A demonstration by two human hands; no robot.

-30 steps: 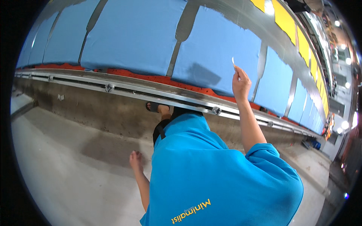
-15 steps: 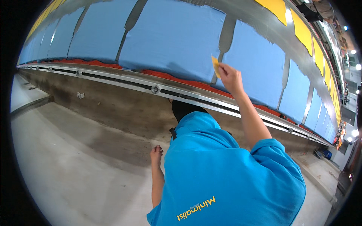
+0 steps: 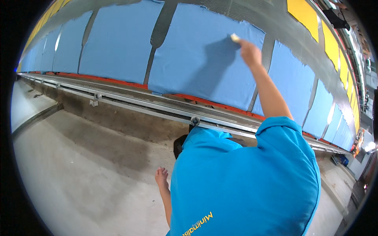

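Over a long grey table (image 3: 159, 37), my right hand (image 3: 251, 53) is closed on a small yellow strip (image 3: 235, 38) at its fingertips. Its exact kind does not show. Below the strip lies a light blue fabric panel (image 3: 185, 51), with my hand's shadow falling across it. Whether the strip touches the cloth I cannot tell. My left hand (image 3: 161, 176) hangs low at my side above the floor, fingers loosely bent and apart, holding nothing.
More blue fabric panels (image 3: 118, 39) line the table to both sides, and yellow panels (image 3: 305, 17) lie along the far side. A metal rail (image 3: 141, 102) with round fittings runs along the near edge, above a red strip (image 3: 114, 80). Concrete floor (image 3: 78, 165) lies below.
My right hand has moved farther over the table, carrying the yellow strip toward a panel's far edge. My left hand still hangs low. The view has shifted along the table.
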